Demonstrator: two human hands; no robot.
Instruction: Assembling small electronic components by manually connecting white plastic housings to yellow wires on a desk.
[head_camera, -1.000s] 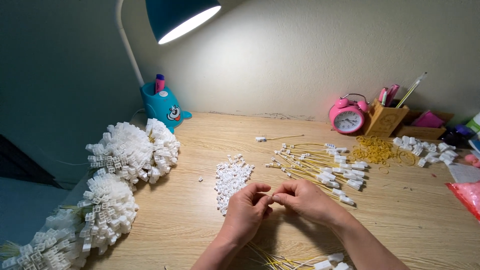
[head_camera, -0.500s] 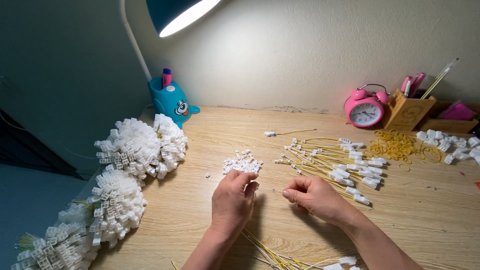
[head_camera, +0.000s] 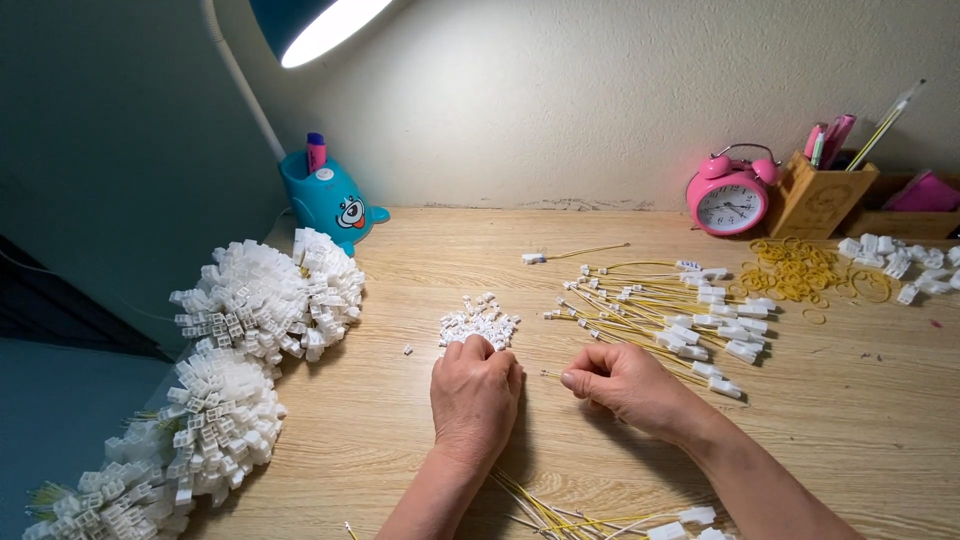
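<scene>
Near edge: at six o'clock we see loose yellow wires with white plastic end plugs (head_camera: 600, 518) lying under our forearms on the pale wooden desk (head_camera: 860, 420).
Left hand: our left hand (head_camera: 474, 395) lies palm down, fingertips curled onto the near edge of the small heap of tiny white plastic connector housings (head_camera: 479, 323); we cannot tell whether it has pinched one.
Right hand: our right hand (head_camera: 625, 381) is closed in a loose fist, thumb and forefinger pinching a thin yellow wire (head_camera: 549, 374) whose tip points toward nine o'clock.
Wire pile: at one o'clock of the right hand lies a spread of yellow wires with white plugs (head_camera: 680, 318).
Left side: at nine o'clock sit fluffy bundles of finished white connectors (head_camera: 262, 300).
Far edge: a blue cartoon pen holder (head_camera: 328, 200) at eleven o'clock, a pink alarm clock (head_camera: 729, 196) and yellow rubber bands (head_camera: 795, 267) at two o'clock.
</scene>
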